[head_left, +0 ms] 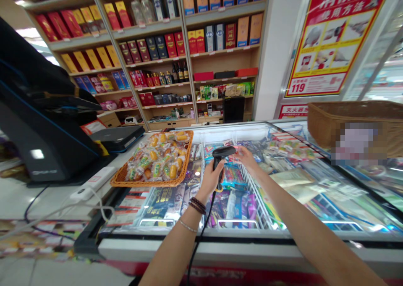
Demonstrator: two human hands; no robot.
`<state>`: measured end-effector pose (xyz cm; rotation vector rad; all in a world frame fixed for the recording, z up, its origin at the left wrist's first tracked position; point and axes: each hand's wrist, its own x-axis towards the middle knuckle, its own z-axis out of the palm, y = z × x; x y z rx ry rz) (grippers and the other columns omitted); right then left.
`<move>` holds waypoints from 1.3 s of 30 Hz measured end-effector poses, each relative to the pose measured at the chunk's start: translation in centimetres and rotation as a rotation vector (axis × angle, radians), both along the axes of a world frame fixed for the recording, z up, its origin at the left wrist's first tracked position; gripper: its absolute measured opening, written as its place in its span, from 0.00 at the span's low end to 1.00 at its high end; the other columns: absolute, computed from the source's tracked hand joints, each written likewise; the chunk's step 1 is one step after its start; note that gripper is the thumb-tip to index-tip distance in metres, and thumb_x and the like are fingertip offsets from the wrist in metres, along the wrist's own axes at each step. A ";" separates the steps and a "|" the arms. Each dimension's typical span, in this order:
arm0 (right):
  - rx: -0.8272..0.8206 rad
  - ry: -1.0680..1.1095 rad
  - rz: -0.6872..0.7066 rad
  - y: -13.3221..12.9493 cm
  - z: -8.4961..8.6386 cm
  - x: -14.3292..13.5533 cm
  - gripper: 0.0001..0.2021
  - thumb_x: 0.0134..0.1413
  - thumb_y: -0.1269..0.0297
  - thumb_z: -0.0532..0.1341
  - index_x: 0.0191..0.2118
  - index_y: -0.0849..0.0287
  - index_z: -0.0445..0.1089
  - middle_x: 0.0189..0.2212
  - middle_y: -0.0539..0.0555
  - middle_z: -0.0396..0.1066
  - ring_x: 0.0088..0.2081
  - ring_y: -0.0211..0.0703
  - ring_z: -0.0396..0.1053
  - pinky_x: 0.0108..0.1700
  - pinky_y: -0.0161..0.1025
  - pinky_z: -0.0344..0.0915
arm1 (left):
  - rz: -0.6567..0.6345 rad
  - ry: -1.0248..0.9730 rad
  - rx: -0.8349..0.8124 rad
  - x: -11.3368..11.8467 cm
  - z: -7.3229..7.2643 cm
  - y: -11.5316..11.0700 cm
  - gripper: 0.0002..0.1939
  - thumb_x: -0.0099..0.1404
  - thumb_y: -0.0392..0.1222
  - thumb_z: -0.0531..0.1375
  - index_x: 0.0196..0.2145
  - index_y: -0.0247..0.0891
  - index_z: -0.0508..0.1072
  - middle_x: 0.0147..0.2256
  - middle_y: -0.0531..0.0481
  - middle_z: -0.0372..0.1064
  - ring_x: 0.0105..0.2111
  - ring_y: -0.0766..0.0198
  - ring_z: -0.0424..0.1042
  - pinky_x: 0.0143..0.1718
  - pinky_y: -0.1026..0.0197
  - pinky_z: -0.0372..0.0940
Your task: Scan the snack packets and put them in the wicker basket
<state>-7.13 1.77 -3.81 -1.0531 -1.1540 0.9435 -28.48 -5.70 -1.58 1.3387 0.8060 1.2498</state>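
A black corded barcode scanner (224, 151) is upright above the glass-topped freezer, its head pointing right. My left hand (211, 177) is wrapped round its handle, with dark beads and a thin bracelet on the wrist. Close to the scanner's head on the right is my right hand (245, 158), fingers bent together; whatever it may hold is too small to make out. Beneath both hands, colourful frozen packs (231, 177) lie in white wire baskets. The cable (204, 231) hangs down toward the freezer's front edge.
An orange wicker tray (147, 184) of wrapped snacks rests left on the freezer. Beyond it are a black terminal (37, 139) and a white power strip (94, 183). A brown basket (324, 130) stands at the right. Shelves (157, 61) of boxed goods line the back.
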 end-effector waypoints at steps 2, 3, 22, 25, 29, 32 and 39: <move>-0.071 0.054 0.002 -0.1 0.2 0.0 0.37 0.27 0.37 0.88 0.42 0.49 0.77 0.37 0.50 0.85 0.42 0.56 0.86 0.49 0.55 0.85 | -0.003 0.017 0.011 -0.1 0.0 -0.1 0.37 0.65 0.82 0.72 0.35 0.45 0.68 0.24 0.56 0.68 0.19 0.68 0.64 0.21 0.64 0.60; -0.103 0.081 0.002 -0.1 0.2 0.0 0.38 0.26 0.39 0.89 0.42 0.48 0.76 0.37 0.49 0.85 0.41 0.56 0.86 0.49 0.55 0.84 | -0.001 0.023 0.018 -0.1 -0.1 -0.1 0.37 0.66 0.82 0.72 0.35 0.45 0.68 0.24 0.56 0.68 0.19 0.67 0.64 0.21 0.64 0.60; -0.093 0.096 0.069 -0.8 0.3 0.0 0.29 0.39 0.45 0.85 0.47 0.44 0.80 0.41 0.52 0.85 0.48 0.65 0.88 0.54 0.62 0.83 | 0.010 0.045 0.013 -0.2 0.6 -0.9 0.34 0.65 0.78 0.73 0.36 0.44 0.71 0.24 0.56 0.69 0.18 0.68 0.63 0.21 0.62 0.58; -0.095 0.106 0.082 -0.7 0.2 0.0 0.29 0.38 0.48 0.84 0.48 0.44 0.81 0.43 0.52 0.85 0.45 0.62 0.88 0.53 0.61 0.83 | -0.002 0.048 0.023 -0.2 0.7 -1.1 0.35 0.65 0.79 0.73 0.36 0.44 0.71 0.24 0.56 0.69 0.18 0.68 0.62 0.21 0.62 0.57; -0.095 0.090 0.076 -0.6 0.2 0.0 0.28 0.39 0.47 0.83 0.48 0.45 0.80 0.41 0.52 0.84 0.45 0.62 0.87 0.53 0.61 0.83 | -0.003 0.055 0.014 -0.2 0.7 -1.1 0.35 0.64 0.79 0.73 0.36 0.44 0.71 0.24 0.56 0.69 0.18 0.68 0.63 0.21 0.62 0.57; -0.084 0.079 0.071 -0.5 0.2 0.0 0.28 0.39 0.47 0.83 0.47 0.45 0.80 0.41 0.52 0.84 0.45 0.62 0.87 0.54 0.62 0.83 | -0.012 0.069 0.027 -0.3 0.6 -1.1 0.35 0.65 0.79 0.72 0.35 0.44 0.71 0.23 0.57 0.68 0.18 0.68 0.62 0.21 0.62 0.57; -0.093 0.073 0.089 -0.6 0.4 0.1 0.26 0.40 0.50 0.83 0.48 0.46 0.83 0.42 0.52 0.87 0.45 0.61 0.88 0.55 0.61 0.84 | -0.026 0.076 0.040 -0.4 0.6 -1.1 0.36 0.65 0.81 0.72 0.35 0.44 0.70 0.23 0.57 0.68 0.17 0.68 0.62 0.21 0.63 0.57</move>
